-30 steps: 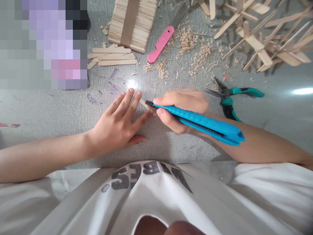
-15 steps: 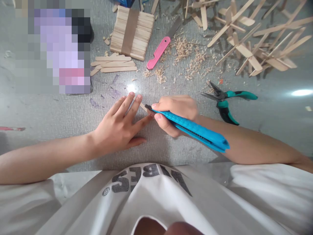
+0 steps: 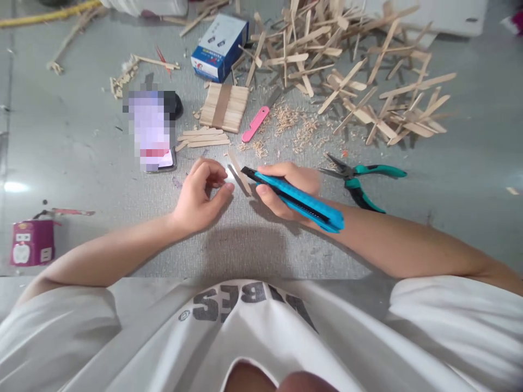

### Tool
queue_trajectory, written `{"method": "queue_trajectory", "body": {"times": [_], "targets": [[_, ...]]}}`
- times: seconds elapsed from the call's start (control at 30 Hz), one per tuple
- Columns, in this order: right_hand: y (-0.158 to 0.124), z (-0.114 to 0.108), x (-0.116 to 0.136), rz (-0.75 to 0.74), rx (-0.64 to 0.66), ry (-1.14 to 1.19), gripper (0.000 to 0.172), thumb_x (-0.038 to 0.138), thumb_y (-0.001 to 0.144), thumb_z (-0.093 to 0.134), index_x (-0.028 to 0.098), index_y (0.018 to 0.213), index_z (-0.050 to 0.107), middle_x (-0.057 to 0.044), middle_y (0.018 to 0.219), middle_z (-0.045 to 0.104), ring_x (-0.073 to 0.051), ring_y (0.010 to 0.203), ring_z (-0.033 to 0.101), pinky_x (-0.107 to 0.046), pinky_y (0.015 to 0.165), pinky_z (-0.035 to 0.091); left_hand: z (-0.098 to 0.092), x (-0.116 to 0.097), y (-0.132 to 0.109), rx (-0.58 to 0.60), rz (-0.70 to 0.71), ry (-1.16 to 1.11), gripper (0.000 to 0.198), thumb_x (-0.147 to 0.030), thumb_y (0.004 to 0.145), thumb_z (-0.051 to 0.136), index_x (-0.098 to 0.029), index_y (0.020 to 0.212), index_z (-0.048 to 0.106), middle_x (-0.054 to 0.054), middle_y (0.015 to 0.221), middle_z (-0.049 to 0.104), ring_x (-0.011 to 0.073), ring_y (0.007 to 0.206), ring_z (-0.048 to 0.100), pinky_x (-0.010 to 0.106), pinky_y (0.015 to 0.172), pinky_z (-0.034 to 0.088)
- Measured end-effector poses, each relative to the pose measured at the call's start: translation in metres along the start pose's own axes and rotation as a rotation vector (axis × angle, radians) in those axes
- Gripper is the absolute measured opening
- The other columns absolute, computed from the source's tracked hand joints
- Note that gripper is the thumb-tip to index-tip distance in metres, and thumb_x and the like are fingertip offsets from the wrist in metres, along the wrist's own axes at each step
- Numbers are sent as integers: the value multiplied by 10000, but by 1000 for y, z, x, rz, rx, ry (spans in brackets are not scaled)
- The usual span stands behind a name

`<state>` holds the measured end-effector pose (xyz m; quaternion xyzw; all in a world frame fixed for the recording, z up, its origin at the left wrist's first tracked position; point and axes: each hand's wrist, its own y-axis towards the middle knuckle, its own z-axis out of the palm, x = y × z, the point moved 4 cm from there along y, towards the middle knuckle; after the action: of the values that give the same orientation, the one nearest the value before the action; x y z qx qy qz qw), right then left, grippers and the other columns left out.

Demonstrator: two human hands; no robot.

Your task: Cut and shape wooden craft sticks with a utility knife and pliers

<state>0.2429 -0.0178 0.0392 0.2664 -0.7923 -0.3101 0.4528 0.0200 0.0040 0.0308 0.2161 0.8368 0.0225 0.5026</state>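
My right hand (image 3: 286, 188) is closed around a blue utility knife (image 3: 300, 201), its dark tip pointing left. Just left of that tip is a single wooden craft stick (image 3: 241, 173), slanted, with a dark shadow beside it; whether it lies flat or is slightly raised I cannot tell. My left hand (image 3: 204, 193) is left of the stick, apart from it, fingers curled and thumb separated, with nothing visible in it. Beyond my hands are a few loose craft sticks (image 3: 208, 142) and a banded bundle of sticks (image 3: 237, 111).
A pink folding knife (image 3: 256, 124) lies by wood shavings (image 3: 304, 133). Green-handled pliers (image 3: 349, 174) rest to the right. Joined stick pieces (image 3: 379, 117) pile up at the back right, near a blue-white box (image 3: 220, 46). A phone (image 3: 153, 130) and a purple box (image 3: 32, 242) are leftward.
My left hand has lifted from the stick, drawn back left and curled its fingers. The right hand still holds the utility knife. The view has shifted to show more of the table's far side.
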Motion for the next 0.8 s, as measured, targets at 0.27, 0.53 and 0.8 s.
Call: {"method": "queue_trajectory", "body": {"times": [0.27, 0.53, 0.8], "targets": [[-1, 0, -4, -78, -50, 12, 285, 444, 1035, 738, 270, 1256, 692, 39, 742, 790, -154, 540, 724, -258, 540, 616, 28, -14, 7, 40, -580, -490, 243, -239, 913, 805, -201, 1002, 582, 5, 838, 747, 144, 710, 758, 272, 668, 617], [-1, -2, -1, -75, 22, 31, 323, 399, 1033, 728, 240, 1307, 661, 22, 766, 781, -154, 579, 732, -253, 581, 632, 39, -10, 18, 28, -425, -552, 281, -391, 953, 825, -161, 855, 697, 29, 728, 776, 109, 650, 746, 212, 644, 641], [0, -6, 6, -81, 141, 31, 457, 298, 1008, 639, 246, 1461, 635, -69, 952, 846, -239, 741, 825, -334, 632, 717, 34, 1, 6, 21, -390, -486, 240, -385, 983, 783, -151, 945, 751, 55, 773, 816, 140, 683, 811, 210, 668, 674]]}}
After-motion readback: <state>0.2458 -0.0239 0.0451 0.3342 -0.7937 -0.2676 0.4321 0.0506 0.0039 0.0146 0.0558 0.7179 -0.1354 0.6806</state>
